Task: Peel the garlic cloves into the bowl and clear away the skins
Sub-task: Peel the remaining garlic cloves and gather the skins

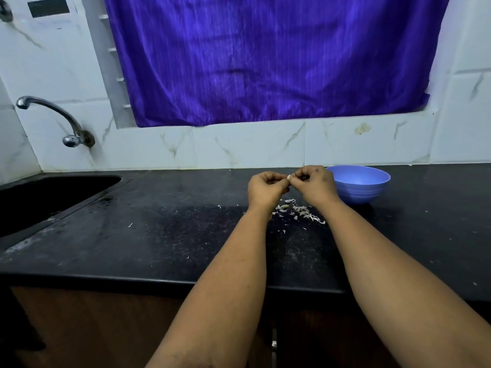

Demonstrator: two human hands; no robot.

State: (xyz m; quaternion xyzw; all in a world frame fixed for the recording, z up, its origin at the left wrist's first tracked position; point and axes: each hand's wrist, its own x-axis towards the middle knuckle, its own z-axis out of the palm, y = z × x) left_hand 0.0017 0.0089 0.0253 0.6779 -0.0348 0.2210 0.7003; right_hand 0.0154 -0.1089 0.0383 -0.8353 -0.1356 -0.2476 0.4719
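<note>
A small pale garlic clove (pixel 289 177) is pinched between the fingertips of both hands, held above the black counter. My left hand (pixel 265 189) has its fingers curled round the clove's left end. My right hand (pixel 314 183) pinches its right end. Just right of my right hand stands a blue plastic bowl (pixel 364 185) on the counter; its inside is hidden from this angle. A scatter of white garlic skins (pixel 299 210) lies on the counter beneath and between my wrists.
The black stone counter (pixel 159 235) runs left to a sunken dark sink (pixel 47 197) with a chrome tap (pixel 53 115) on the tiled wall. A purple curtain (pixel 265 62) hangs behind. A few stray skin flecks lie further left on the counter.
</note>
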